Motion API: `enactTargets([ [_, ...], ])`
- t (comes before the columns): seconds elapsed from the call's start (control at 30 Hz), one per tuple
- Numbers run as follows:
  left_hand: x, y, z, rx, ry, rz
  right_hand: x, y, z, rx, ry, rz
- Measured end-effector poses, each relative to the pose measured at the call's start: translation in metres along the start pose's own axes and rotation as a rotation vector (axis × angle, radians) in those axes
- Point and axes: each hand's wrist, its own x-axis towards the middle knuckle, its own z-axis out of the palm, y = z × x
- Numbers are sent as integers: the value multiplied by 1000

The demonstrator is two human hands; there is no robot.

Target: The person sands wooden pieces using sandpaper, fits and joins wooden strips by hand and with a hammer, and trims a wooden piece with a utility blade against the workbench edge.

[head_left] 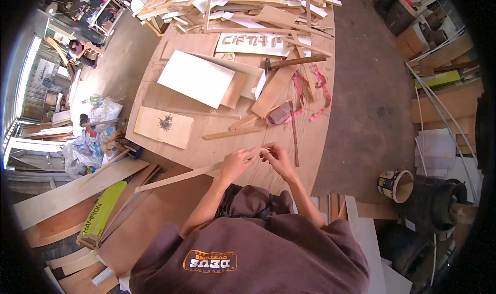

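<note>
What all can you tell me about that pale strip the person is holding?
The pale strip is long, thin and narrow, apparently bare wood. It slants up toward the table, its lower end jutting free past the near edge. The left hand grips it; the right hand seems to pinch its upper end, mostly hidden.

Right side: labelled bucket (387, 184) on the floor (357, 149), next to a black drum (434, 203). Left: lime-green carton (105, 210), "HAMPION" legible, lying over boards (57, 200); plastic bags (80, 157) heaped beyond. Person (78, 50) seated far left. Wood offcuts (276, 19) piled at far end of bench (312, 144).
</note>
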Motion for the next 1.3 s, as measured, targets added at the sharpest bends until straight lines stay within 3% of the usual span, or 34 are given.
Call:
enactTargets([
  [0.13,15,-14,-6,26,60,63,7,4,-22,107,181,-111],
  [0.2,22,-30,-4,17,95,102,3,-16,-48,-64,467,-90],
  [0.23,27,-30,-6,9,138,132,-4,-35,-47,-73,481,-97],
  [0.3,35,-17,-1,-3,95,133,-21,-62,-35,-1296,780,-424],
  [0.33,40,-8,4,-2,54,123,-20,-60,-28,-1313,785,-421],
  [0.4,55,12,18,-37,38,206,-15,-53,-4,-1198,513,-591],
  [0.47,56,18,15,-66,20,289,-18,-61,5,-1225,441,-568],
  [0.53,50,28,-2,-68,76,307,-24,-53,-18,-1170,561,-340],
  [0.63,51,-29,-18,54,173,460,-46,-56,-69,-1201,813,-305],
  [0.73,44,-49,-19,25,122,392,-53,-65,-70,-1344,823,-401],
  [0.8,42,-26,-11,2,97,354,-41,-57,-35,-1205,658,-505],
  [0.87,39,-12,-8,-23,70,321,-21,-49,13,-1265,445,-589],
  [0.97,40,-23,-22,-41,190,433,-20,-60,24,-1233,447,-481],
  [1.03,36,-53,-46,0,331,496,-28,-53,-9,-1261,519,-435],
  [1.1,35,-68,-59,25,306,448,-27,-56,-17,-1297,585,-391],
  [1.17,23,-71,-57,43,267,383,-31,-61,-2,-1364,528,-481],
  [1.23,23,-58,-47,-287,248,331,-19,-59,38,-1246,447,-539],
  [1.3,18,-47,-50,-413,247,261,-13,-58,49,-1131,364,-594],
])
